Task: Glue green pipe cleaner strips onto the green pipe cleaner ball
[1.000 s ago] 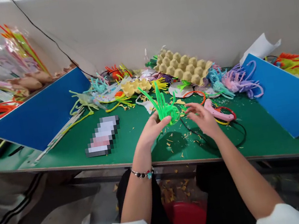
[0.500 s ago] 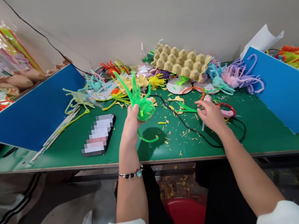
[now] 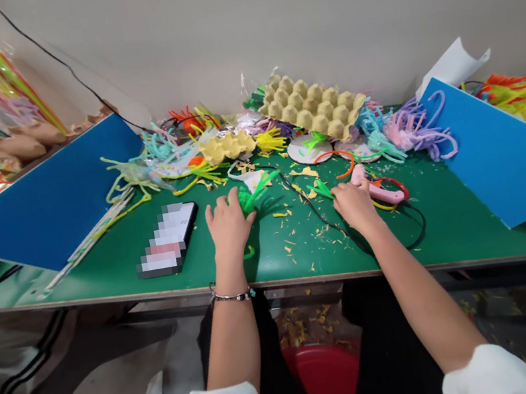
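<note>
My left hand [image 3: 227, 223] lies on the green table [image 3: 118, 268], its fingers on a bunch of bright green pipe cleaners [image 3: 251, 194] that now lies flat. My right hand [image 3: 353, 203] rests further right, fingers curled on the handle end of a pink glue gun [image 3: 379, 189] and beside a few short green pipe-cleaner pieces [image 3: 319, 189]. A black cable [image 3: 316, 211] runs between my hands across the table. Whether the right hand truly grips the glue gun is hard to see.
A phone [image 3: 167, 238] lies left of my left hand. Blue boards [image 3: 51, 199] [image 3: 492, 152] lean at both sides. An egg tray [image 3: 311, 108], a yellow egg-carton piece [image 3: 227, 146] and several coloured pipe-cleaner bundles crowd the back. Yellow scraps litter the table. A red bin [image 3: 327, 381] stands below.
My left hand lifted the green bunch to the left, then lowered it onto the table. My right hand moved right from the bunch to the pink glue gun.
</note>
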A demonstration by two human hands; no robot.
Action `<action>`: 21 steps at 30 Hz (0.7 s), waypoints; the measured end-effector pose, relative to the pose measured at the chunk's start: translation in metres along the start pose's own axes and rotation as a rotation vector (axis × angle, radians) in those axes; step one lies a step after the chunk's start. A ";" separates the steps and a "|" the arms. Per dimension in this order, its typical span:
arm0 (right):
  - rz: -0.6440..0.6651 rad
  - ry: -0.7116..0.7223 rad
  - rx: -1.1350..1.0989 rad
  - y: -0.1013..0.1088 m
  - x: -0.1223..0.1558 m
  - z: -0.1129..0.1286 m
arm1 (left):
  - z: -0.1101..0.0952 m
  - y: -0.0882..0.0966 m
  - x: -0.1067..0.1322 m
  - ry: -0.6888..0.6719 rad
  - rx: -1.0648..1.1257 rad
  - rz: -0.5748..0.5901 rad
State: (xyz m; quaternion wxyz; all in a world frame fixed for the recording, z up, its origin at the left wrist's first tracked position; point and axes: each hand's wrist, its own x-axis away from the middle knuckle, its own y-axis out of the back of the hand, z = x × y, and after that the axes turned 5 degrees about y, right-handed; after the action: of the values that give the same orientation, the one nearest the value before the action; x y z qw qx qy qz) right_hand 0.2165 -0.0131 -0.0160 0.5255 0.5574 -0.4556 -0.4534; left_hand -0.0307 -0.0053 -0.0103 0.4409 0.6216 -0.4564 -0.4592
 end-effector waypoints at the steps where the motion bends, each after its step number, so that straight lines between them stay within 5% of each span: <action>1: -0.003 -0.008 -0.006 0.001 0.000 0.000 | 0.000 -0.001 0.001 0.000 -0.010 -0.008; 11: -0.138 -0.026 -0.143 0.000 0.005 0.006 | -0.001 0.000 0.006 -0.100 0.068 -0.089; 16: -0.287 0.000 -0.253 -0.003 0.008 0.008 | 0.008 -0.002 0.001 0.053 0.112 -0.114; 21: -0.328 0.050 -0.382 -0.003 0.012 0.016 | 0.014 0.001 -0.005 0.106 0.068 0.007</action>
State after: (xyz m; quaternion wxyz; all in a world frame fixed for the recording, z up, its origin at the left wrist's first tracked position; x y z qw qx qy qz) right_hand 0.2029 -0.0276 -0.0203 0.5518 0.5256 -0.2521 -0.5964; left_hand -0.0451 -0.0026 -0.0109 0.4448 0.6580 -0.4498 -0.4085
